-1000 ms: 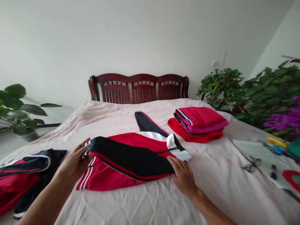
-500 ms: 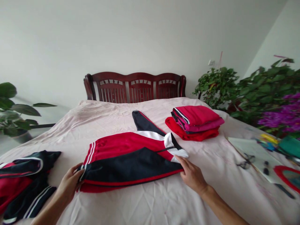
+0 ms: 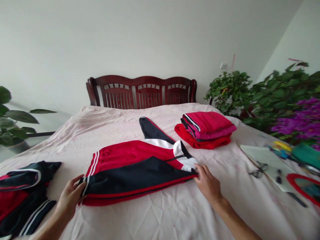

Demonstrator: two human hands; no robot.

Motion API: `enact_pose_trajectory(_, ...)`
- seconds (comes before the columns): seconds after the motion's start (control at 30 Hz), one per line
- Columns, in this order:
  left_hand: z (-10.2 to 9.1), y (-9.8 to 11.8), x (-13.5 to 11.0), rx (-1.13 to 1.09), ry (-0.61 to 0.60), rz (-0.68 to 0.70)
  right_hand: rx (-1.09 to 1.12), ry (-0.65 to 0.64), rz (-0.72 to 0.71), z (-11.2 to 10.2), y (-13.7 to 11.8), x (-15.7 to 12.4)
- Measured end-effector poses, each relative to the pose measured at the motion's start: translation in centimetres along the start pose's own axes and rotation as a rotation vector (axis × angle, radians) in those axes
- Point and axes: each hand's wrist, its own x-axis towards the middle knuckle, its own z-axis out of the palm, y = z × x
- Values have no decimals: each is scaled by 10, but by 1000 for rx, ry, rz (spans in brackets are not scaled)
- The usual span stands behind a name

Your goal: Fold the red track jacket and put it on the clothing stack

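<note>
A red, navy and white track jacket [image 3: 135,166] lies on the bed with its white collar to the right. Its near sleeve is laid across the front, while the far sleeve stretches out toward the headboard. At the striped cuff and hem on the left, my left hand [image 3: 71,195] pinches the fabric. My right hand [image 3: 207,183] grips the jacket's shoulder edge just below the collar, fingers closed on the cloth. Both thumbs and fingertips are partly hidden by the fabric.
Folded red and pink clothes [image 3: 206,130] are stacked at the right. Another navy and red garment [image 3: 27,196] lies crumpled at the left. Eyeglasses [image 3: 258,170], a white board [image 3: 257,153] and a red-rimmed mirror [image 3: 305,186] are on the right. Plants flank the pale bedsheet [image 3: 155,220].
My right hand has shifted from resting by the collar to gripping the shoulder edge. My left hand stays at the cuff. The whole view has shifted slightly.
</note>
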Motion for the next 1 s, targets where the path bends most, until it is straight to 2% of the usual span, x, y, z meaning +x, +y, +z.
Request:
enact_pose_trajectory(0.1, 1, -1, 0, 1, -1, 1, 209, 27, 190, 9, 1, -3)
enact_pose_trajectory(0.17, 1, -1, 0, 10, 0, 4, 329, 45, 230, 15, 1, -3)
enact_pose_trajectory(0.23, 0, -3, 1, 20, -2, 10, 388, 37, 173, 18, 1, -3)
enact_pose_trajectory(0.4, -3, -11, 4, 32, -6, 1, 316, 1, -137, 10, 8, -8)
enact_pose_trajectory(0.57, -1, -13, 4, 32, -3, 18, 330, 1, -126, 0, 12, -5)
enact_pose_trajectory(0.7, 1, -6, 3, 55, 13, -4, 545, -173, -104, 6, 22, 4)
enact_pose_trajectory(0.8, 1, 0, 2, 7, 16, 85, 653, -354, 86, 9, 32, 12)
enact_pose_trajectory(0.87, 0, 0, 3, -34, 5, 151, 625, -436, 162, 7, 34, 17)
enact_pose_trajectory(0.9, 0, -2, 4, -34, -4, 164, 573, -453, 149, 4, 33, 20)
enact_pose_trajectory(1.0, -3, -11, 9, 57, -39, 139, 304, -405, -38, -10, 20, 26)
